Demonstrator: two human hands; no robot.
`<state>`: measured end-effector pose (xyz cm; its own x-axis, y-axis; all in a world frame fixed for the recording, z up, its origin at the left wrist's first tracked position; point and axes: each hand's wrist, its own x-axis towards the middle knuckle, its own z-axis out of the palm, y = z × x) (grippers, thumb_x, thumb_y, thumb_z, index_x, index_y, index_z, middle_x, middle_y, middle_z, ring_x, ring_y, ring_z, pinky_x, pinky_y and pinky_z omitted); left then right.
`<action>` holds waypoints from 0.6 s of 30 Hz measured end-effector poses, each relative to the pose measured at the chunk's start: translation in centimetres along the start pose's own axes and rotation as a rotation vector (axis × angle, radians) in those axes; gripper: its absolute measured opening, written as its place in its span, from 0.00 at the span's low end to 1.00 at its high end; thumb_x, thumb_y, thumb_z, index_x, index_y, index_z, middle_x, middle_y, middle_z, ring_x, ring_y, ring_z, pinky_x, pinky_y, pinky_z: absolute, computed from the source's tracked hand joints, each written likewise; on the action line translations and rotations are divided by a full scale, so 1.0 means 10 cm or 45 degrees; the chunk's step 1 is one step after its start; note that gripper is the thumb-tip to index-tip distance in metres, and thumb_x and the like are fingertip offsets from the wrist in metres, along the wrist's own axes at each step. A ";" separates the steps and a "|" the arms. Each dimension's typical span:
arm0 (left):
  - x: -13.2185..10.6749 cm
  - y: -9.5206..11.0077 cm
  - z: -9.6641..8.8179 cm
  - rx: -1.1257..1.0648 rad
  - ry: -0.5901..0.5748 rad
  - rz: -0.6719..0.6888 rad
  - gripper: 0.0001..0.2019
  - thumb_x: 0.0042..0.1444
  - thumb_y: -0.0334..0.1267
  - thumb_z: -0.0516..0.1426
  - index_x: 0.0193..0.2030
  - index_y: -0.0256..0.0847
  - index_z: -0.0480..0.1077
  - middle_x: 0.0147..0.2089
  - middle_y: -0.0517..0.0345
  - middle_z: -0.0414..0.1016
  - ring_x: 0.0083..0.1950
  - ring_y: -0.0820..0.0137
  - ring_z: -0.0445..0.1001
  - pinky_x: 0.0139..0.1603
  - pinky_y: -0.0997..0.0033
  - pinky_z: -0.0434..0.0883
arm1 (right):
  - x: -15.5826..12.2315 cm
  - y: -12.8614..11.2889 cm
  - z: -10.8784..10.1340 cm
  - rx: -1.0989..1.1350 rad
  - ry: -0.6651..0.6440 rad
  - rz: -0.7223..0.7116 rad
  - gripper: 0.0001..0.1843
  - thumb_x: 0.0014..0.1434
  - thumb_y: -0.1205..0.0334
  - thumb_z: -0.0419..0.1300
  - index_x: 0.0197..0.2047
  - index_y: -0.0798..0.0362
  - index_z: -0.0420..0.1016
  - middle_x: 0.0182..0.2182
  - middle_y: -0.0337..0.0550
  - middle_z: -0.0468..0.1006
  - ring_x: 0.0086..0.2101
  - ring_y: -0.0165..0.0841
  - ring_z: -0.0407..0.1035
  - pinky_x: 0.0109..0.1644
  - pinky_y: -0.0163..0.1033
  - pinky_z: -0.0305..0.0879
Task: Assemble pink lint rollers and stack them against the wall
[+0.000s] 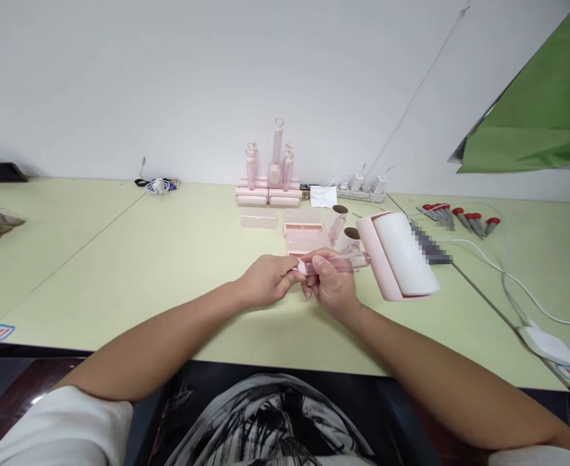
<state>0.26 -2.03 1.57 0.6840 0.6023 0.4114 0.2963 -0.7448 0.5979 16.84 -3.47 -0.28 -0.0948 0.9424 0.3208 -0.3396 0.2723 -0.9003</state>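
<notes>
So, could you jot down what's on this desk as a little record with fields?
Right hand: closed around the clear handle of a pink lint roller
Left hand: fingertips pinch the handle's near end
Roller: white roll, held just above the table
Behind the hands: pink box, stack of pink parts by the wall
Right side: red-handled screwdrivers, white cable
Upper right: green cloth

pink lint roller [398, 256] with white roll, held level above the table.
</notes>
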 end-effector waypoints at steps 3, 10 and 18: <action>0.01 -0.04 0.03 0.178 0.081 -0.025 0.13 0.67 0.40 0.48 0.39 0.42 0.72 0.33 0.57 0.78 0.38 0.68 0.77 0.43 0.71 0.69 | 0.03 -0.02 -0.01 -0.072 0.039 -0.019 0.20 0.54 0.43 0.65 0.32 0.53 0.75 0.15 0.31 0.67 0.12 0.25 0.59 0.13 0.32 0.60; 0.04 -0.41 -0.30 0.077 0.082 0.021 0.23 0.65 0.56 0.47 0.44 0.39 0.73 0.41 0.49 0.76 0.43 0.63 0.73 0.47 0.65 0.68 | 0.01 -0.03 -0.09 -0.475 -0.058 -0.060 0.17 0.59 0.46 0.62 0.32 0.53 0.76 0.22 0.37 0.73 0.18 0.27 0.63 0.21 0.34 0.61; 0.01 -1.17 -0.59 0.783 0.297 -0.662 0.32 0.62 0.49 0.51 0.70 0.41 0.56 0.74 0.44 0.51 0.71 0.46 0.51 0.64 0.43 0.57 | -0.03 -0.07 -0.05 -0.364 -0.570 0.200 0.13 0.56 0.56 0.62 0.26 0.51 0.65 0.18 0.33 0.66 0.19 0.28 0.62 0.24 0.34 0.60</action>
<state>-7.04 8.43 -1.31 0.2243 0.9059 0.3592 0.8929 -0.3387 0.2966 17.60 -3.83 0.12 -0.5335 0.8183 0.2139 -0.0275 0.2360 -0.9714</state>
